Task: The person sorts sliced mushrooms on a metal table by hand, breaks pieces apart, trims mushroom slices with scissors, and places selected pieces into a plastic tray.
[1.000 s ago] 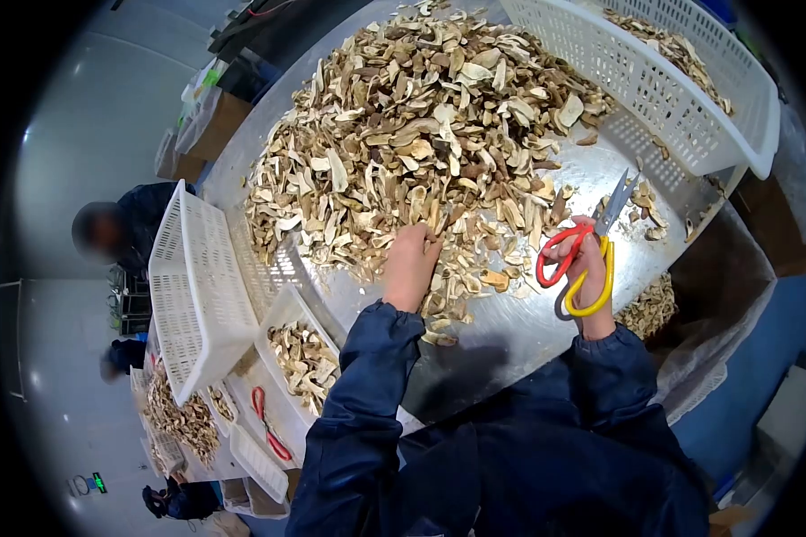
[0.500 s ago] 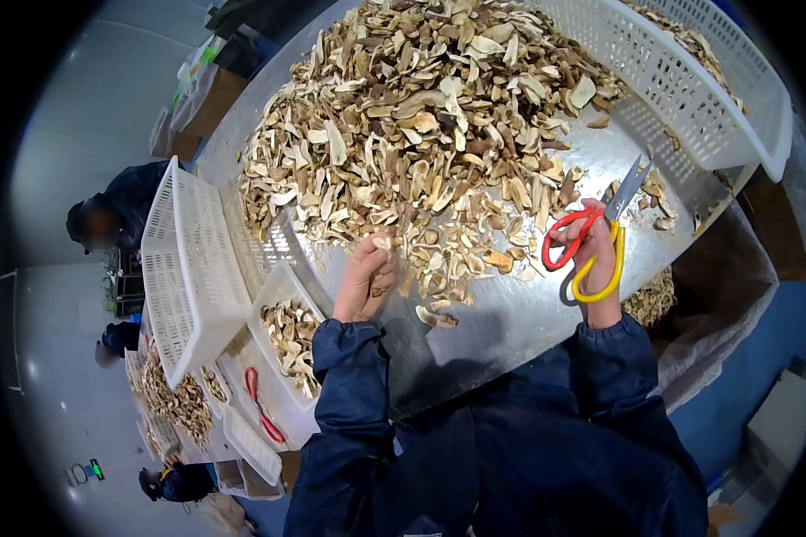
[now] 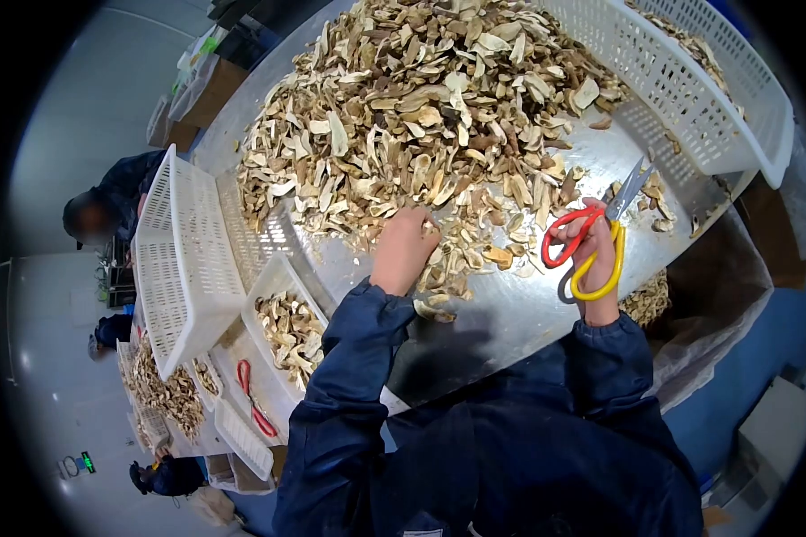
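Note:
Dried, sliced brown and cream pieces form a large pile [image 3: 394, 116] on the metal table [image 3: 510, 309]. At the pile's near edge is my left hand [image 3: 405, 249], fingers curled down among the small pieces; what they pinch, if anything, is hidden. My right hand [image 3: 600, 259] is closed on scissors [image 3: 631, 190] with one red and one yellow handle, blades pointing up and away, above the table's right part. A few loose pieces [image 3: 434, 309] lie just right of my left wrist.
A white perforated crate [image 3: 681, 89] stands at the back right, another [image 3: 184, 259] at the left. Beside that are a white tray of pieces [image 3: 287, 331] and red scissors [image 3: 252, 398]. A lined box [image 3: 716, 304] is at the right. Other people [image 3: 116, 201] are at the left.
My left hand rose off the pile toward the left with a small pale piece, then came back right to the pile's near edge. My right hand still holds the scissors, nearly unmoved.

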Demonstrator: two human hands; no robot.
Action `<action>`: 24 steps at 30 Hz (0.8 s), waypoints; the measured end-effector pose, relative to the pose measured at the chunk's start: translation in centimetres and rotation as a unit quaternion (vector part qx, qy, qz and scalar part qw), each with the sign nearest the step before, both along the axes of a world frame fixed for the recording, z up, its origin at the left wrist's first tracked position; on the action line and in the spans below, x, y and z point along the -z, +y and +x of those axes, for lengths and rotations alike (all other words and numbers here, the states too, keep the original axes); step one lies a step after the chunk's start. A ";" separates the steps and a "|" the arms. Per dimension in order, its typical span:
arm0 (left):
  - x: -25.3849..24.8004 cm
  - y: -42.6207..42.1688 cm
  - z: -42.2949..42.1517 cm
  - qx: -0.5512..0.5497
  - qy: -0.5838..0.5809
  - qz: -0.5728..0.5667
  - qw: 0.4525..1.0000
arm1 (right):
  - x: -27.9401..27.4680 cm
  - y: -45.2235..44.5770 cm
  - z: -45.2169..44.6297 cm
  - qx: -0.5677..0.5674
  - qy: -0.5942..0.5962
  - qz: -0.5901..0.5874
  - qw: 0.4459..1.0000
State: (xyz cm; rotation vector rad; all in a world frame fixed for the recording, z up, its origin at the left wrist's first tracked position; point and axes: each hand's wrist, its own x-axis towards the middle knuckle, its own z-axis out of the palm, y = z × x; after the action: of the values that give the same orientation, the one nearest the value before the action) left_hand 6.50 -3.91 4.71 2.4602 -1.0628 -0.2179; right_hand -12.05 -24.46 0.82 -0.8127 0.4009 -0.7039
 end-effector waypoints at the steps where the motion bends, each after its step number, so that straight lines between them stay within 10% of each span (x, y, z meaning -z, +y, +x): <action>1: 0.4 0.1 0.1 0.002 -0.009 0.007 1.000 | 0.0 0.0 0.0 0.001 0.003 0.001 1.000; 4: -3.2 0.4 0.2 -0.113 0.355 -0.107 0.922 | -0.1 0.1 0.0 0.001 -0.002 0.006 1.000; 5: -2.3 2.1 1.3 -0.141 0.582 -0.267 0.755 | -0.2 0.1 0.0 0.004 -0.001 0.006 1.000; 8: -0.9 4.9 0.3 -0.046 0.760 -0.523 0.383 | 0.0 -0.1 0.0 0.001 0.002 0.008 1.000; 9: -0.8 5.6 -0.4 -0.031 0.769 -0.521 0.370 | 0.0 -0.2 0.0 0.002 -0.004 0.002 1.000; 14: 0.6 5.6 0.7 -0.149 0.741 -0.506 0.416 | 0.0 -0.1 -0.1 -0.002 0.003 0.012 1.000; 19: -1.0 -1.3 0.1 -0.174 0.228 -0.189 0.939 | 0.1 -0.2 -0.1 -0.002 -0.003 0.014 1.000; 20: -0.4 -2.1 0.1 -0.148 0.053 -0.144 0.977 | 0.2 -0.1 -0.2 -0.001 -0.003 0.016 1.000; 24: 0.4 -3.6 -0.3 -0.111 -0.005 -0.063 0.992 | 0.0 -0.1 -0.2 0.002 -0.001 0.015 1.000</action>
State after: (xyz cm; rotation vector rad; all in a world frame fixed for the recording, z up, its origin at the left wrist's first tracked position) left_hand 6.25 -7.47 4.34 2.4413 -0.7727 -0.0662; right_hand -12.25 -24.57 0.80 -0.7828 0.4111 -0.6997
